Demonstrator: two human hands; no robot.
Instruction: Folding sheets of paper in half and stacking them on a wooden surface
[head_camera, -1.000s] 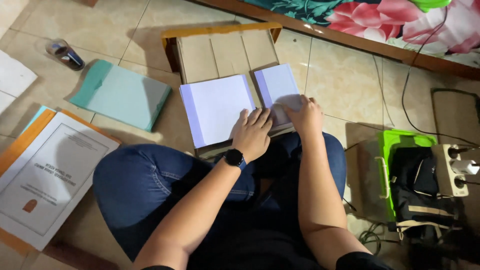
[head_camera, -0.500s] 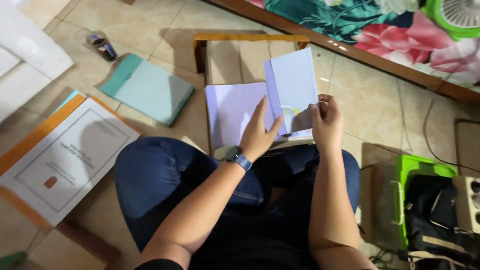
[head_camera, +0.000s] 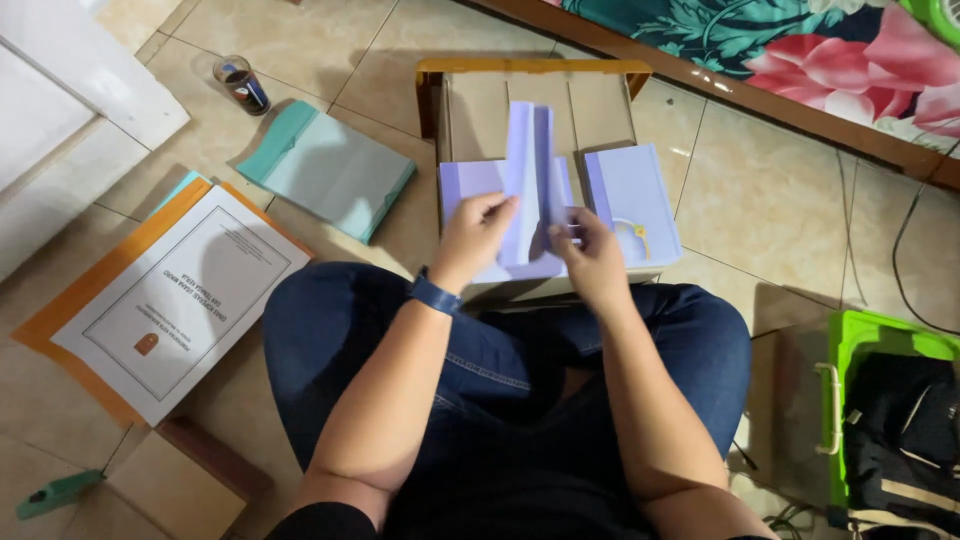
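Paper stacks (head_camera: 560, 200) on box (head_camera: 535, 100); folder (head_camera: 330, 170) left

The pale lavender paper stack (head_camera: 500, 225) lies flat on the low wooden box (head_camera: 535, 100) just ahead of the knees. A few of its sheets (head_camera: 530, 160) stand lifted upright in a loose fan — bent near the middle, edges pointing to 12 o'clock. At 3 o'clock of them, close by, a second lavender stack (head_camera: 632, 200) lies flat and squared, with a small yellowish mark near its lower edge — too small to make out.
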